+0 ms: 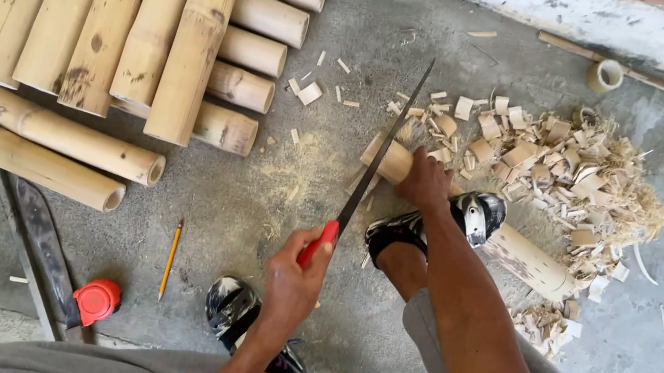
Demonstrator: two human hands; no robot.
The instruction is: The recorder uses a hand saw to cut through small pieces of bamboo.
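My left hand (292,284) grips the red handle of a thin handsaw (385,146). Its blade slants up and away across the left end of a pale bamboo piece (530,261) lying on the concrete floor. My right hand (426,180) presses down on that bamboo just right of the blade. One foot in a black sandal (473,213) rests on the middle of the bamboo. My other sandalled foot (233,308) stands on the floor, nearer to me.
Long bamboo poles (110,2) lie stacked at upper left, with short cut lengths (260,51) beside them. A heap of chips and shavings (572,165) lies behind the bamboo. A pencil (171,258), a long dark blade (40,240) and a red cap (96,300) lie at lower left.
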